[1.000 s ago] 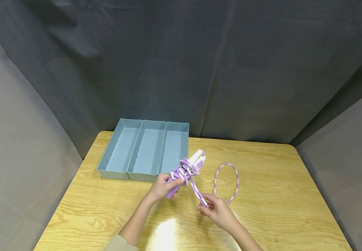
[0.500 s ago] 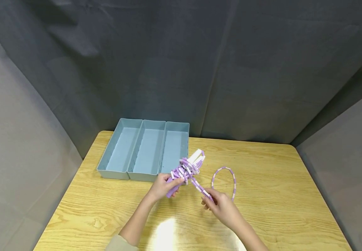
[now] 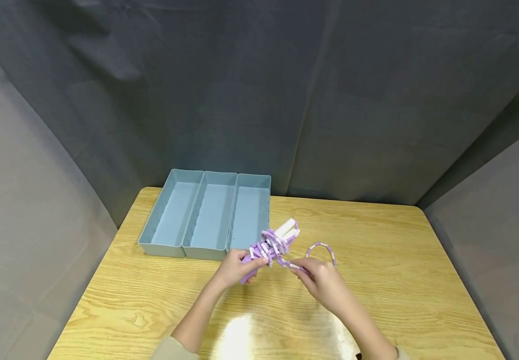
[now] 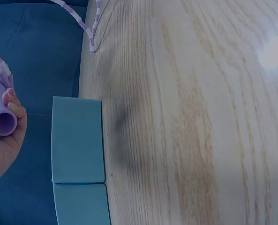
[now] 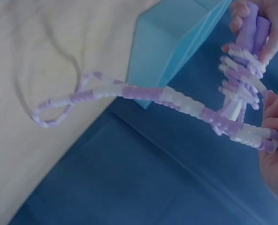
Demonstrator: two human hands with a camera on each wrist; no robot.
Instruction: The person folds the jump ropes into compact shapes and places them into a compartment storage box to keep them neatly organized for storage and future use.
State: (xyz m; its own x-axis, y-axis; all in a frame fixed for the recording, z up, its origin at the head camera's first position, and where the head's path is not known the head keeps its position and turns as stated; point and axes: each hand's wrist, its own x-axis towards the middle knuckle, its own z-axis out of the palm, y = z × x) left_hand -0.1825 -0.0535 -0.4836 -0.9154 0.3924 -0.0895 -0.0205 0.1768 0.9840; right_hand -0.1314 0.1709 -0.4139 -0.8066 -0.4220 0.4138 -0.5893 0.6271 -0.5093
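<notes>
A skipping rope of purple and white beads (image 3: 274, 246) is wound in several turns around its own handles. My left hand (image 3: 236, 270) grips the two purple handles (image 5: 247, 28) from below the wraps. One handle's hollow end (image 4: 3, 123) faces out of that grip in the left wrist view. Between thumb and fingers, my right hand (image 3: 324, 281) pinches a doubled length of the rope, just right of the bundle. Past that hand a loose loop (image 3: 321, 244) of beads trails off; in the right wrist view, the beaded strand (image 5: 143, 93) stretches left to a rounded bend.
Three blue-grey trays (image 3: 160, 250) stand side by side at the table's back left, just behind my left hand. The wooden table (image 3: 399, 280) stretches to the right and front. A dark curtain (image 3: 354, 125) hangs behind it, with grey partitions on both sides.
My right hand has moved up and to the right with the rope. The loop beyond it now shows smaller. The wrapped bundle has shifted slightly right, while my left hand stays almost still.
</notes>
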